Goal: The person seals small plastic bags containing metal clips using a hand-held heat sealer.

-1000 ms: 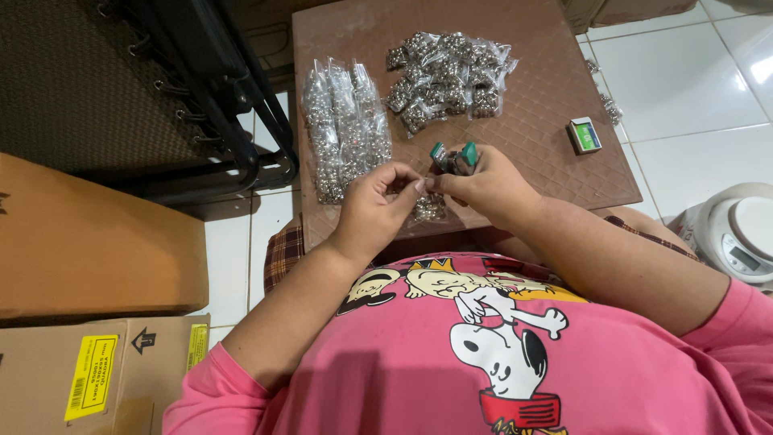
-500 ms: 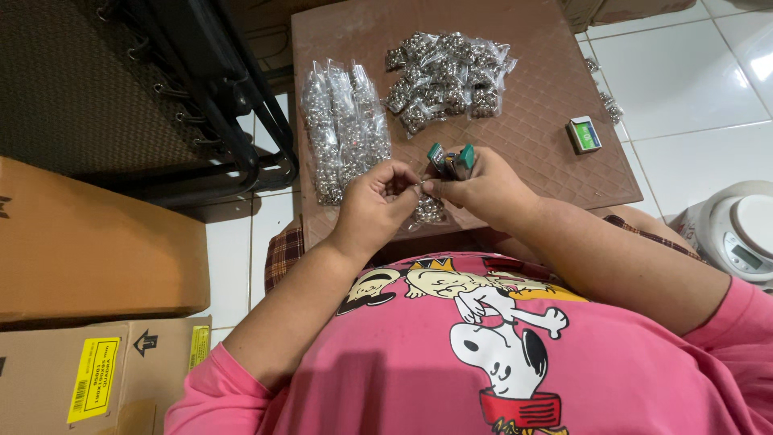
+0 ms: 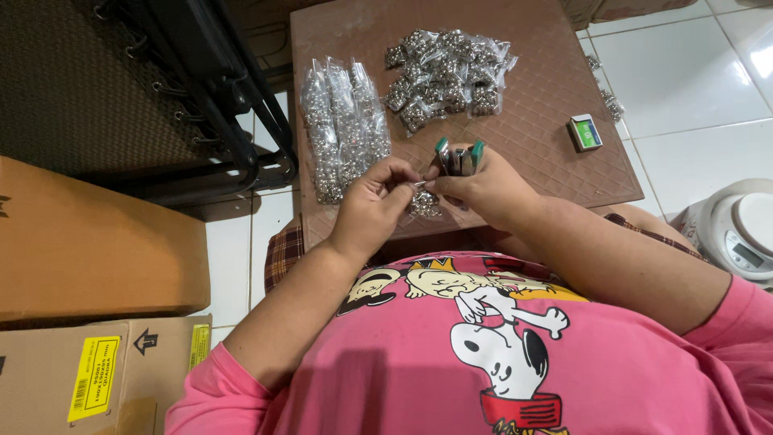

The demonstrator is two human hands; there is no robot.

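Hardly anything has shifted since a second ago: both my hands stay together at the near edge of the tabletop (image 3: 555,153), and the pliers have tipped only a little.

Nearest to me, my left hand (image 3: 372,208) is clenched with its fingers (image 3: 403,179) pinching a tiny silvery metal piece (image 3: 419,185) at the tips. My right hand (image 3: 483,187) meets it from the other side, its fingers touching the same piece, while that hand also grips a pair of small green-handled pliers (image 3: 460,156) whose handles stick up past my knuckles. Just under my hands a small heap of loose metal bits (image 3: 424,205) lies on the brown quilted tabletop, partly hidden by my fingers.

Beyond my left hand, a row of long clear bags of metal beads (image 3: 342,129) lies side by side. Farther back, a pile of smaller filled bags (image 3: 447,76) sits near the far edge. To the right, well apart from my hands, lies a small green box (image 3: 585,133).

Off the tabletop, a white kitchen scale (image 3: 741,234) stands on the tiled floor at my right. At my left are cardboard boxes (image 3: 88,250), and behind them a black metal frame (image 3: 225,105).
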